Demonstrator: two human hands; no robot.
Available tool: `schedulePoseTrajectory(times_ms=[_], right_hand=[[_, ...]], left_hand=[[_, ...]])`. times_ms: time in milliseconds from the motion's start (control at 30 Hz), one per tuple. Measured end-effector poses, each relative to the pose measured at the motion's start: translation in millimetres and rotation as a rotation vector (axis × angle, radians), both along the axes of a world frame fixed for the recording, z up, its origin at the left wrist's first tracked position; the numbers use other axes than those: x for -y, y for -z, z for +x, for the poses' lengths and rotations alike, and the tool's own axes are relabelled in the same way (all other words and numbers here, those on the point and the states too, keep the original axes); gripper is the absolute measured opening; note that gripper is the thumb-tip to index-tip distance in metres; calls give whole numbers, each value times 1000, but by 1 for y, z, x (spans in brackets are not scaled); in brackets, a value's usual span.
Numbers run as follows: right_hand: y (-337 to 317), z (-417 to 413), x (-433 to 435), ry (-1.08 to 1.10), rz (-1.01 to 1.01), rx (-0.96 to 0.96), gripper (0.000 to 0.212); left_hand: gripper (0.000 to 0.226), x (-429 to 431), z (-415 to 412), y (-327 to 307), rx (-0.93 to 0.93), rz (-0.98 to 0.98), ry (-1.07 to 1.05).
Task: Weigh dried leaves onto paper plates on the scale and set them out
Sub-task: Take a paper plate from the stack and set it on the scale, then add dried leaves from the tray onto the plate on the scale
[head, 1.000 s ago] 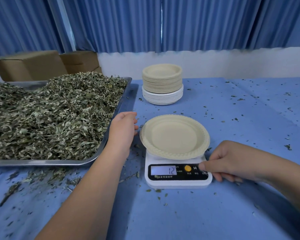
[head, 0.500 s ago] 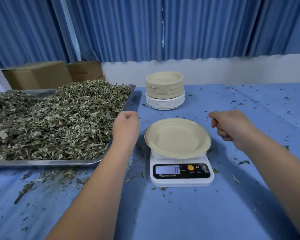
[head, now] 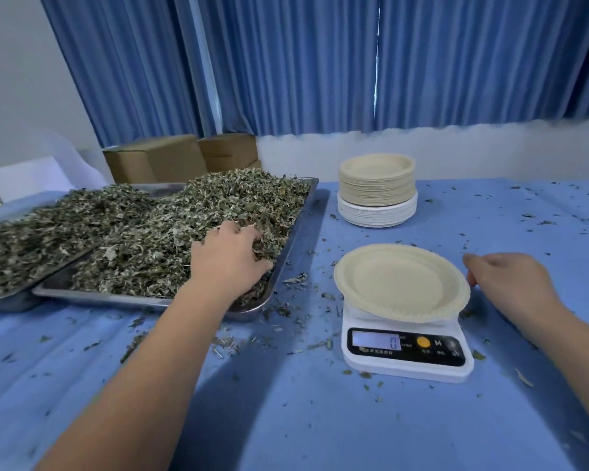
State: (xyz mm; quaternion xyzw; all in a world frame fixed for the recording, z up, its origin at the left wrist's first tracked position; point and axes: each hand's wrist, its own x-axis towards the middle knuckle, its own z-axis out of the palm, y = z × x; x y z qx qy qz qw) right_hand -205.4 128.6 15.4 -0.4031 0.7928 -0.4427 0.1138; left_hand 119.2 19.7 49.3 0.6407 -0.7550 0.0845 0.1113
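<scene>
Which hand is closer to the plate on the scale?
The right hand, just beside the right rim of the paper plate; whether it touches, I cannot tell. The left hand is farther off, digging into the dried leaves in the tray.

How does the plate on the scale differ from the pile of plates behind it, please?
The near plate is one alone; the pile of plates holds many. The near plate rests on the white scale; the pile stands on the blue cloth, farther back. The near plate is all beige; the pile is beige above, white below. Both are round and empty.
</scene>
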Motion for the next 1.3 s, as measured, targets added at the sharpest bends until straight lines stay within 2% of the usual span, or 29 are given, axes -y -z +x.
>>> schedulePoseTrajectory(times_ms=[100,200,300,400,467,600,800,1100,1300], right_hand=[[2,2,-2,-8,2,-8,44],[3,1,-4,-23,1,-24,47],[4,1,-4,-36,-2,-40,48],[4,1,-3,-45,-4,-64,47],[3,3,-3,-62,-12,-86,43],[4,2,-4,-75,-1,-103,42],[5,0,-3,-81,2,-111,44],[6,-1,-1,-83,8,-111,47],[7,-2,0,-87,10,-111,46]], left_hand=[[58,7,7,1,68,149,73],[60,9,12,0,59,211,123],[59,10,14,3,22,184,138],[59,10,14,9,95,98,69],[63,12,16,12,108,120,45],[61,16,18,14,60,182,103],[29,24,24,4,-98,163,150],[28,24,40,-2,-323,107,176],[20,19,48,-14,-327,65,192]])
